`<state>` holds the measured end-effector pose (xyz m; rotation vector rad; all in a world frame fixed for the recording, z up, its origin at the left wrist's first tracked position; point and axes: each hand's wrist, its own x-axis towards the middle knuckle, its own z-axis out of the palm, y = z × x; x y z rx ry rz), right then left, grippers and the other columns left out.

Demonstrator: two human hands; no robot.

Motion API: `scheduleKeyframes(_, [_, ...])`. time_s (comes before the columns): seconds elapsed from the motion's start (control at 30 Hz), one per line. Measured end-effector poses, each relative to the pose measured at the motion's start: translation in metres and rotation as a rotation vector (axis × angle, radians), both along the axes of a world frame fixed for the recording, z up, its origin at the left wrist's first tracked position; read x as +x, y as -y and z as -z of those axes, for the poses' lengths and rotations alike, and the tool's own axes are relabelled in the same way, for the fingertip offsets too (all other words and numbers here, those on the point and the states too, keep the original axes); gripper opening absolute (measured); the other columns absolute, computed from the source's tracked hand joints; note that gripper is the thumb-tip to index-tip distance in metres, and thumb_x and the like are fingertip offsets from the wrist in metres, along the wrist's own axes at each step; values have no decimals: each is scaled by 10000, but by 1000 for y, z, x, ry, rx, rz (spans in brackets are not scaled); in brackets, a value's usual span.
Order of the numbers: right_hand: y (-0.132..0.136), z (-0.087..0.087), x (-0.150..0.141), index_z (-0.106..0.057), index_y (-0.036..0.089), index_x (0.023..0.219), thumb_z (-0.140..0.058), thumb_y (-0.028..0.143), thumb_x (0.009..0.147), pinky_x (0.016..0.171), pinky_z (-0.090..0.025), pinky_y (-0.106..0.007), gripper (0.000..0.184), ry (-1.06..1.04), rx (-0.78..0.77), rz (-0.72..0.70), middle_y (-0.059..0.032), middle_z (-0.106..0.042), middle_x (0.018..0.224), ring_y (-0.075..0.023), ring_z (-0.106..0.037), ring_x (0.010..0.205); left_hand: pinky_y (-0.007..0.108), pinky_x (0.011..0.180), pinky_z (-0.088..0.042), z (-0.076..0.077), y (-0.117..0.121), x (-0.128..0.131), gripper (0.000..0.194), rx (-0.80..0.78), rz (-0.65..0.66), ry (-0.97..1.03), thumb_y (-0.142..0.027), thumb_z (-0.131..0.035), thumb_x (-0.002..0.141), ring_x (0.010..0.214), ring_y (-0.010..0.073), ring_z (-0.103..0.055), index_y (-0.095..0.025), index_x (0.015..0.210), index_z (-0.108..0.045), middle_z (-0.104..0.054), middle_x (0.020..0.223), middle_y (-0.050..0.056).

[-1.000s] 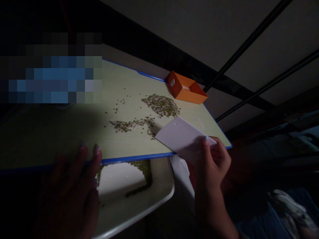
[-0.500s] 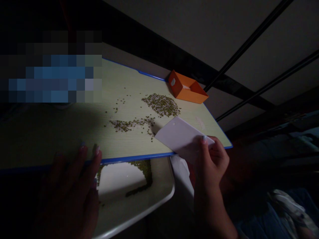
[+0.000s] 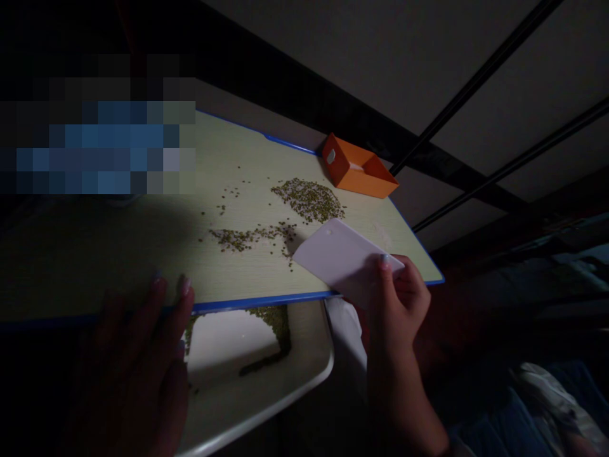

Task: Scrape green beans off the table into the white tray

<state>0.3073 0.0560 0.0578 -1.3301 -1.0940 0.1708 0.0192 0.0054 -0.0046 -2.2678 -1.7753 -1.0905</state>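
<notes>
A: What's in the containers?
B: The white tub [image 3: 311, 355], between the hands and partly under the table [image 3: 257, 279], has green grains [image 3: 281, 327] along its sides. Beyond the right hand [image 3: 402, 311], the orange box [image 3: 366, 183] shows something pale inside.
A: Anything else around, or in the way?
B: A white bag-like thing [image 3: 349, 324] sits just left of the right wrist. The table's blue edge covers the tub's far side.
A: And the hands?
B: The right grips a white flat piece [image 3: 335, 254], thumb on top. The left hand [image 3: 137, 374] is open, fingers spread at the table's near edge.
A: Where are the loose grains?
B: Ahead and left of the right hand: a grain pile [image 3: 311, 201] past the flat piece, and a thinner grain strip [image 3: 238, 239] nearer the left hand.
</notes>
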Motion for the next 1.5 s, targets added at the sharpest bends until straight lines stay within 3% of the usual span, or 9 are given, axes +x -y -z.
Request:
scheduleKeyframes(0.17, [0,0,-1,-607,202,800,-676,423,882,491,-384,-223,246,-16,-5,-23,47,-541,652,-95,-478,540,608,1311,-180,-3,1,3,745,-10,-2,24,-171,-450,849,1558,319,-192,-390,1517,-203,-151,1689,-131])
scheduleKeyframes(0.4, [9,-5,-2,-634,193,765,-711,392,869,472,-342,-194,237,9,20,-9,53,-540,614,-88,-481,532,705,1259,-241,-3,4,1,830,-63,-10,31,-155,-497,814,1545,378,-221,-426,1519,-155,-223,1685,-45])
scheduleKeyframes(0.6, [14,-8,-4,-633,195,758,-700,397,871,468,-343,-197,240,12,11,-14,47,-553,615,-94,-492,529,694,1270,-218,-5,2,3,800,-91,-26,79,-209,-513,814,1541,383,-231,-461,1503,-193,-230,1681,-77])
scheduleKeyframes(0.77, [12,-10,-4,-634,191,748,-695,389,868,478,-340,-205,239,54,29,11,40,-552,617,-96,-488,536,675,1272,-231,-3,3,3,816,-87,-30,32,-165,-502,818,1544,371,-224,-421,1518,-170,-232,1684,-37])
scheduleKeyframes(0.97, [5,-5,-3,-618,199,775,-689,418,868,483,-341,-215,249,33,12,12,45,-537,627,-99,-467,538,676,1283,-201,-6,2,2,835,-68,-6,33,-180,-522,797,1553,378,-189,-429,1515,-176,-168,1693,-100])
scheduleKeyframes(1.2, [5,-5,-4,-610,201,760,-684,397,879,474,-312,-210,242,24,18,-15,53,-513,614,-92,-445,530,715,1265,-217,-9,4,6,831,-90,-44,21,-132,-484,821,1564,366,-148,-428,1519,-143,-156,1694,-84])
scheduleKeyframes(1.5, [9,-11,-4,-615,192,738,-688,417,876,484,-308,-204,274,28,-3,-34,53,-518,604,-91,-450,536,619,1315,-160,-9,3,4,825,-57,12,20,-145,-482,817,1572,333,-131,-409,1524,-149,-86,1690,-162])
